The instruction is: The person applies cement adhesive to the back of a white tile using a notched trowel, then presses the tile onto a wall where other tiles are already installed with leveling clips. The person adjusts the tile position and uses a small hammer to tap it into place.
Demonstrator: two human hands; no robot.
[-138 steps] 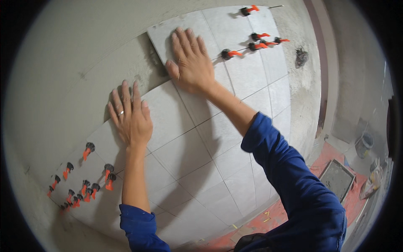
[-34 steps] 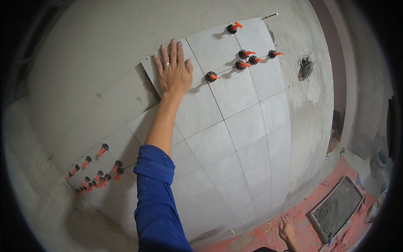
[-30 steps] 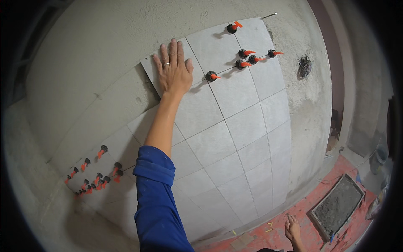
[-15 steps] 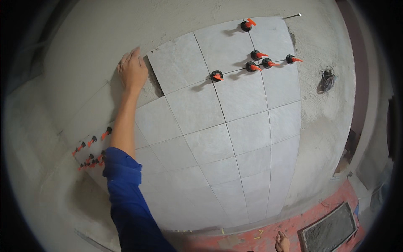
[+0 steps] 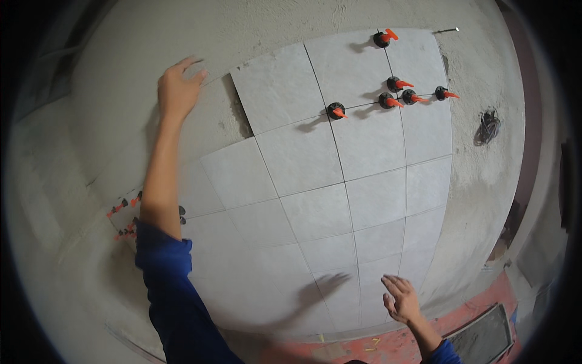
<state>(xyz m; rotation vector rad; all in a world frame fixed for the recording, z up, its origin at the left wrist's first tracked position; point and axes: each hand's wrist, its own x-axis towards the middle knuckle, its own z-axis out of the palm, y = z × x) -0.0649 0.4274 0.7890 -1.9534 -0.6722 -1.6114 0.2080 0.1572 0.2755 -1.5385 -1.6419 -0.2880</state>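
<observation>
My left hand [image 5: 179,90] is raised at the bare cement wall, left of the top row of tiles. Its thumb and forefinger are apart, and I see nothing held between them. Beside it, the upper left tile [image 5: 276,91] ends in a dark side edge, standing proud of the wall. My right hand [image 5: 401,299] is low on the right, fingers stretched out and holding nothing, in front of the lower tiles [image 5: 379,270]. Black tile levelers with orange handles, such as this tile leveler [image 5: 336,111], sit on the joints of the upper rows.
More orange-handled levelers [image 5: 126,232] cluster at the far left. A bundle of wires [image 5: 487,127] pokes from the wall on the right, and a nail [image 5: 447,30] sticks out above. A tray of grey mortar [image 5: 482,337] rests on the red floor [image 5: 394,347].
My left hand has come away from the tile's left edge, moving left. My right hand has risen from the lower edge into fuller view. The whole view has shifted slightly.
</observation>
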